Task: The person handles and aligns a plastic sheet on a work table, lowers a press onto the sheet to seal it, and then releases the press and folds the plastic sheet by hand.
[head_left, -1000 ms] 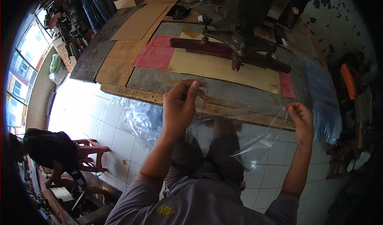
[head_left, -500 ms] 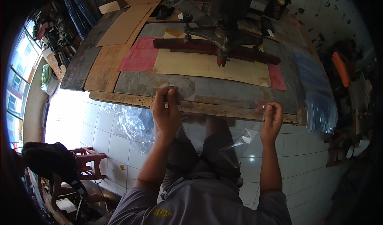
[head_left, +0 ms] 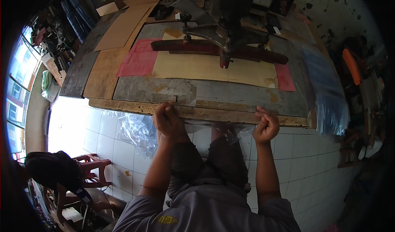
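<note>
My left hand is closed at the front edge of the wooden workbench, fingers pinched together. My right hand is closed too, farther right along the same edge. A clear plastic sheet, see-through and hard to trace, spans between both hands and hangs just below the bench edge. Beyond the hands, a press with a dark red bar stands over a yellow sheet with a pink piece at each end, on a grey plate.
A pile of clear plastic lies below the bench at left. A stack of bluish plastic sleeves hangs over the right edge. Cardboard lies at back left. A red stool with a black bag stands lower left.
Both hands have come slightly lower, and the right hand has moved left, toward the left hand. The plastic sheet between them hangs less far down now.
</note>
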Available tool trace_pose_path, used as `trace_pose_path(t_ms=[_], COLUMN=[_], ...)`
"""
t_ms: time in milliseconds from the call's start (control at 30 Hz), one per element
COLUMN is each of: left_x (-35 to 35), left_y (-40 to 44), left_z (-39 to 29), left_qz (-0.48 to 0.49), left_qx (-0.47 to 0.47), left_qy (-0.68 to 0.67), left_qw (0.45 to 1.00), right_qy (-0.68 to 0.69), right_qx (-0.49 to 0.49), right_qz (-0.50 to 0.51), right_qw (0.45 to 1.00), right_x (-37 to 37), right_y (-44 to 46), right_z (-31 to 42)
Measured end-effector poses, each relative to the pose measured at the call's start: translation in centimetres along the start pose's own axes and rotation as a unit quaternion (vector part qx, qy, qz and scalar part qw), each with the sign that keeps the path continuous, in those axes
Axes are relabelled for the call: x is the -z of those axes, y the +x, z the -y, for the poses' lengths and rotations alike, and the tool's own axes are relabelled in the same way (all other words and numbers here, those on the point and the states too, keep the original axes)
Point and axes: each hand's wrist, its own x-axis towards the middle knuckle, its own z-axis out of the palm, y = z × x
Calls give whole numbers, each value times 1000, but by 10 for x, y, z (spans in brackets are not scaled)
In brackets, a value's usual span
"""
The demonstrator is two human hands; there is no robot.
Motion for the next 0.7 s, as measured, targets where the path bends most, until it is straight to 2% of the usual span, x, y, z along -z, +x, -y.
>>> trace_pose_path(t_ms=[67, 200, 300, 400, 467, 700], left_x=[4, 18, 33, 34, 30, -9], left_y=[1, 42, 68, 88, 95, 117], left_z=[-1, -49, -69, -81, -81, -56], left_qz=[22, 74, 133, 161, 183, 295], left_qx=[20, 130, 180, 222, 265, 236], left_qy=[4, -57, -76, -93, -110, 14], left_qw=[1000, 987, 972, 957, 940, 926], right_qy=[-1, 51, 124, 147, 130, 59], right_qx=[3, -153, -299, -361, -376, -390], right_qz=[4, 29, 65, 87, 99, 146], right_qw=[1000, 987, 944, 917, 912, 907], right_x=[2, 19, 38, 47, 47, 17], right_y=[3, 14, 64, 90, 102, 113], right_z=[2, 16, 47, 53, 54, -7])
